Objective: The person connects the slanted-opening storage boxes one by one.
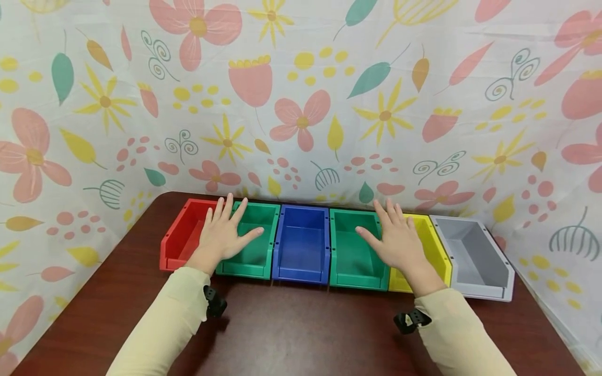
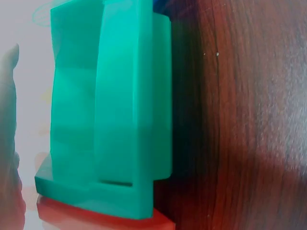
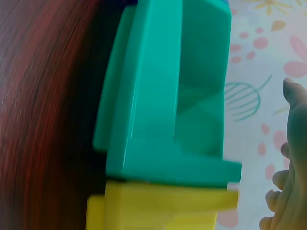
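Observation:
My left hand point(image 1: 223, 233) is held palm down with its fingers spread, over the red bin point(image 1: 181, 230) and the left green bin point(image 1: 256, 245). Across from it my right hand point(image 1: 396, 237), also with spread fingers, hovers over the right green bin point(image 1: 352, 250) and the yellow bin point(image 1: 435, 245). Neither hand holds anything. Between the two hands sits the blue bin point(image 1: 301, 245). In the left wrist view the left hand point(image 2: 8, 143) shows only at the edge; the right hand point(image 3: 292, 158) appears at the edge of the right wrist view.
A grey bin point(image 1: 475, 256) ends the row on the right. All the bins stand side by side along the back of the dark wooden table point(image 1: 301, 329). Behind them hangs a flower-patterned cloth point(image 1: 301, 68). A black wrist camera point(image 1: 215, 302) is strapped below the left sleeve.

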### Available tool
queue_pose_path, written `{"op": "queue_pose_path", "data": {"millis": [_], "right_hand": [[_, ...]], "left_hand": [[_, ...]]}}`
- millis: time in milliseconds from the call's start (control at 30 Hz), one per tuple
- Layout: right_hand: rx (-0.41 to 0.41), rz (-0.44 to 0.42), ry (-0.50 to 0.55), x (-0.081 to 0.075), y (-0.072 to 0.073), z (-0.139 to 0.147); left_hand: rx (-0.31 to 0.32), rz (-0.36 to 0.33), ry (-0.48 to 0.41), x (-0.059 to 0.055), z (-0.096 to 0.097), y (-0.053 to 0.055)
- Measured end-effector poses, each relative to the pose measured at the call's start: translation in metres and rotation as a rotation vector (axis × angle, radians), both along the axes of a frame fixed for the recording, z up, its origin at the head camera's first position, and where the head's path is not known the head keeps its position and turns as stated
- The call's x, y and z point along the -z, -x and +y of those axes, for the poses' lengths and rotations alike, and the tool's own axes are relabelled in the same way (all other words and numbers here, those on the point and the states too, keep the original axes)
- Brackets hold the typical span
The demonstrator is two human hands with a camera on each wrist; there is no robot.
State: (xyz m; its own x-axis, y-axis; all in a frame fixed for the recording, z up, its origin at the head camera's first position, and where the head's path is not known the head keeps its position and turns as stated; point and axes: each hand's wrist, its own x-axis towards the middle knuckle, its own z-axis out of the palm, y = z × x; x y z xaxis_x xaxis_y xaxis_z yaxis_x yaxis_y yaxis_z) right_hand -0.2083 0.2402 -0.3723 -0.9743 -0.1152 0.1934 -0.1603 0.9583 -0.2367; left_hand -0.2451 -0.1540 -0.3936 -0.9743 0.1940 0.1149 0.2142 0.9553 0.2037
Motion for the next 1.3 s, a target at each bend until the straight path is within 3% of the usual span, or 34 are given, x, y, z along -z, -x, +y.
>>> {"op": "queue_pose_path", "data": {"millis": [267,467,933,1300], "right_hand": [[-0.048,-0.044,0.107,-0.002,0.003,-0.026],[-0.089,-0.069,0.26,-0.008,0.004,-0.049],[-0.073,-0.142,0.52,-0.018,-0.001,-0.09],[-0.08,-0.266,0.777,-0.02,0.004,-0.12]], "left_hand": [[0.014,-0.028,-0.043,-0.009,-0.011,0.0],[0.002,-0.019,-0.104,-0.016,-0.024,0.0],[-0.039,-0.059,-0.208,-0.02,-0.053,-0.004],[-0.105,-0.016,-0.255,-0.018,-0.08,-0.004]]}}
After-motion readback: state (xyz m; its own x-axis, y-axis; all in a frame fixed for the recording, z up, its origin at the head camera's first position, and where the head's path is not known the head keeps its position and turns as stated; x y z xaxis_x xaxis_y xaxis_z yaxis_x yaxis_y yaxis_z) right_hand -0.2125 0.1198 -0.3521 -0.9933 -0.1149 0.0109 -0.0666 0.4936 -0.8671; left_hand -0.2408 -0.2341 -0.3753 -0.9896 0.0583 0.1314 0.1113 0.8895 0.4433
